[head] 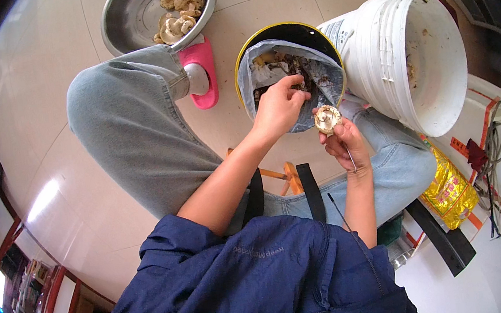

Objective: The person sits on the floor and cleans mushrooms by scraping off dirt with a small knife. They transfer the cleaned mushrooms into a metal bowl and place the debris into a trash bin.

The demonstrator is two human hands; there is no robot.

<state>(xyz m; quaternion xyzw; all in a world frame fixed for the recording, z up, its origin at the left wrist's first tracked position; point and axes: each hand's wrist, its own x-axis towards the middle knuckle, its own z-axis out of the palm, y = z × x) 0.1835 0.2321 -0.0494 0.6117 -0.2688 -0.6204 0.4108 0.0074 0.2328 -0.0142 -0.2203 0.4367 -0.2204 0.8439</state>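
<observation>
My right hand (347,143) grips a pale mushroom (328,119), its stem side facing up, with dark dirt round its rim. A thin metal tool (351,158) also lies in that hand, pointing toward the wrist. Over the lined bin (246,89), my left hand (282,103) has its fingers bent and apart, and no object shows in them. Dark scraps and pale bits (286,64) lie on the grey plastic liner. In a metal basin (111,26) at the top left are several more mushrooms (178,28), some dirty.
A big white bucket (377,49) lies tilted right of the bin, its inside specked with dirt. My knees flank the bin. A pink slipper (204,76) is on my foot by the basin. A gold bag (449,187) and coiled cable (498,137) lie at the right.
</observation>
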